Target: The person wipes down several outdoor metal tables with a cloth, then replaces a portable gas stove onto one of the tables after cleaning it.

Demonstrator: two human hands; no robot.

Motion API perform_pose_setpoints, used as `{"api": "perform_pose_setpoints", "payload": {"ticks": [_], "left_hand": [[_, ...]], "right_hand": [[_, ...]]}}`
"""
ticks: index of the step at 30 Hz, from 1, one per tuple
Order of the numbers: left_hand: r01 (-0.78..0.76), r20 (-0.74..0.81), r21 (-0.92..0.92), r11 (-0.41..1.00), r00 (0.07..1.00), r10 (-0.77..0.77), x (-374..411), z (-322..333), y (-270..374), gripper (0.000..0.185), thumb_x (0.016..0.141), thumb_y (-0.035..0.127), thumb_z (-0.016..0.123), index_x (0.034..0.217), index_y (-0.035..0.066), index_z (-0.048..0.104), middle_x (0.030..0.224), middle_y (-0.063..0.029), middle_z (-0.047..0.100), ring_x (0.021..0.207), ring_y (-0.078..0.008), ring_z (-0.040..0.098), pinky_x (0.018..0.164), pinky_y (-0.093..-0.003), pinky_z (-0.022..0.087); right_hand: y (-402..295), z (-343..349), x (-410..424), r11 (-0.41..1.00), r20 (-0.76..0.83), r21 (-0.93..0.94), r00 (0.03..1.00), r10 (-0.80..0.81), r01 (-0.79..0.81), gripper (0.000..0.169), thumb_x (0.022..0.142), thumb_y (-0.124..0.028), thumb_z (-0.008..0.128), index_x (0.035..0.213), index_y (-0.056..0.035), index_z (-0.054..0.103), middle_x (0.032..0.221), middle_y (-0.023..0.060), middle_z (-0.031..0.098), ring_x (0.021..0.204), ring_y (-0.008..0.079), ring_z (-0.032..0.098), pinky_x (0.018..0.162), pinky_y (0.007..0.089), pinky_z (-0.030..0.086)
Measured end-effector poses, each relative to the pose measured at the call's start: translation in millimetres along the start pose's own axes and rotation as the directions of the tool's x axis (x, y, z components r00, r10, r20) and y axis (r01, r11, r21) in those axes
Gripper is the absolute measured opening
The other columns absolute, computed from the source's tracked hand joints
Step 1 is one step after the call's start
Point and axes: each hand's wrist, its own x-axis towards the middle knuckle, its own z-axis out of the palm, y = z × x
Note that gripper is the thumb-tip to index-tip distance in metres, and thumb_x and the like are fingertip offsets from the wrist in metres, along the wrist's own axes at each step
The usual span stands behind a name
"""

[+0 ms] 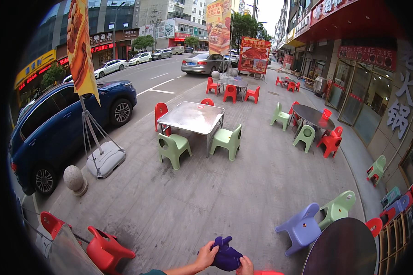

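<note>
Low in the view, both hands hold a dark purple cloth [228, 257], crumpled and lifted off the ground. My left hand [207, 255] pinches its left side, with a bare forearm and a bit of dark green sleeve behind. At the lower right edge of the cloth, my right hand [245, 266] grips it and is partly cut off by the picture's rim. A red plastic piece [268, 273] shows just right of that hand, mostly out of frame. Ahead stands a square metal-topped table [192, 117] with green plastic chairs [228, 140] and red ones around it.
A dark round table [342, 249] stands right, beside a purple chair [301, 227]. Red chairs [106, 245] flank a table at lower left. A banner stand's base [106, 160] and a stone ball bollard [75, 178] line the kerb, near a parked blue car [69, 120].
</note>
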Motion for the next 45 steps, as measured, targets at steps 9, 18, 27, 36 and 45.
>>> {"api": "perform_pose_setpoints", "payload": {"ticks": [9,18,27,36,45], "left_hand": [[0.597,0.575,-0.802,0.001,0.772,0.273,186,23,-35,0.022,0.098,0.02,0.041,0.112,0.008,0.054,0.097,-0.0013,0.058,0.09,-0.0106,0.056,0.083,-0.0243,0.048],[0.125,0.552,-0.504,0.855,0.807,0.208,394,71,148,0.026,0.099,0.017,0.043,0.119,0.004,0.052,0.11,0.0003,0.056,0.101,-0.0076,0.051,0.086,-0.0232,0.044],[0.306,0.886,-0.244,0.92,0.456,0.083,567,152,212,0.035,0.099,0.026,0.045,0.125,0.003,0.051,0.122,-0.0053,0.054,0.109,-0.0122,0.054,0.087,-0.0266,0.05],[0.598,0.872,-0.431,0.675,0.468,0.142,838,246,271,0.031,0.096,0.021,0.049,0.123,0.005,0.046,0.129,-0.0113,0.049,0.116,-0.0249,0.054,0.065,-0.0272,0.059],[0.276,0.986,-0.078,0.958,-0.122,0.115,1040,422,378,0.038,0.095,0.028,0.051,0.127,0.007,0.046,0.132,-0.0065,0.046,0.104,-0.0147,0.06,0.051,-0.02,0.05]], "right_hand": [[-181,123,84,0.626,0.743,-0.214,0.541,-0.393,0.749,0.013,0.09,-0.013,0.057,0.092,-0.002,0.064,0.106,0.01,0.057,0.084,0.0184,0.059,0.076,0.0297,0.048],[-206,36,375,0.91,0.361,0.212,0.894,0.266,-0.357,0.044,0.094,-0.036,0.046,0.121,-0.0016,0.051,0.114,0.0116,0.058,0.095,0.0237,0.062,0.077,0.0361,0.054],[-246,1,575,0.986,0.411,-0.146,0.902,0.13,-0.076,0.035,0.092,-0.03,0.049,0.116,-0.0067,0.056,0.112,0.0102,0.059,0.098,0.0208,0.059,0.08,0.0311,0.049],[-398,-38,781,0.239,0.411,-0.882,0.911,-0.03,0.406,0.033,0.087,-0.027,0.053,0.116,-0.0104,0.059,0.113,0.0091,0.06,0.102,0.0192,0.059,0.081,0.0311,0.048],[-489,-138,980,0.624,0.072,-0.721,0.929,-0.364,0.301,0.022,0.089,-0.02,0.051,0.106,-0.0075,0.057,0.098,0.008,0.059,0.091,0.0171,0.061,0.072,0.0275,0.048]]}}
